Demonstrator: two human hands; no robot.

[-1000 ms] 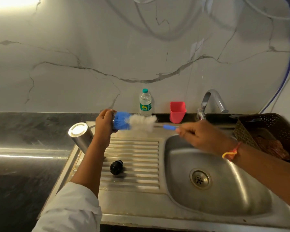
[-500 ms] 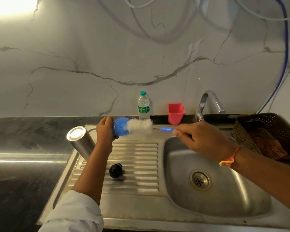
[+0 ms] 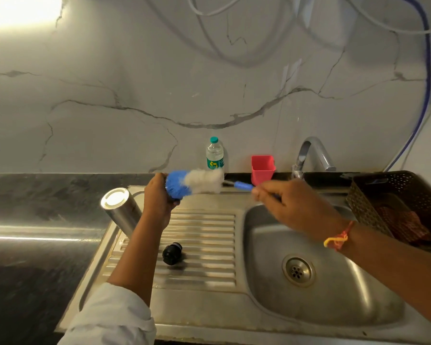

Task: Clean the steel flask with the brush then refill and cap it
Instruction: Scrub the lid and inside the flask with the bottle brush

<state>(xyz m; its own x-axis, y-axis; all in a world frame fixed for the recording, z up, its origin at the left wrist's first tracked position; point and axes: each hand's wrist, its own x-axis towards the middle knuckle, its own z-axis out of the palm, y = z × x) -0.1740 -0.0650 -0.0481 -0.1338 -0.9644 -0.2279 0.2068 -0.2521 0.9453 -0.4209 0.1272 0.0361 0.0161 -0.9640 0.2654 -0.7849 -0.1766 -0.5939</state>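
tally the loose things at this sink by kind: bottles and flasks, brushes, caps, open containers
bottles and flasks: 2 (steel flask, plastic water bottle)
brushes: 1 (brush)
caps: 1 (black cap)
open containers: 2 (red cup, brown basket)
total: 6

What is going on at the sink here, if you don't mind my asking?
A person is cleaning a steel flask over the drainboard. The left hand grips the flask near its mouth, tilted with its base up and to the left. The right hand holds the bottle brush by its blue handle, with the blue tip at the flask's mouth and most of the bristles outside. The black cap lies on the drainboard, so refilling and capping are not yet done.
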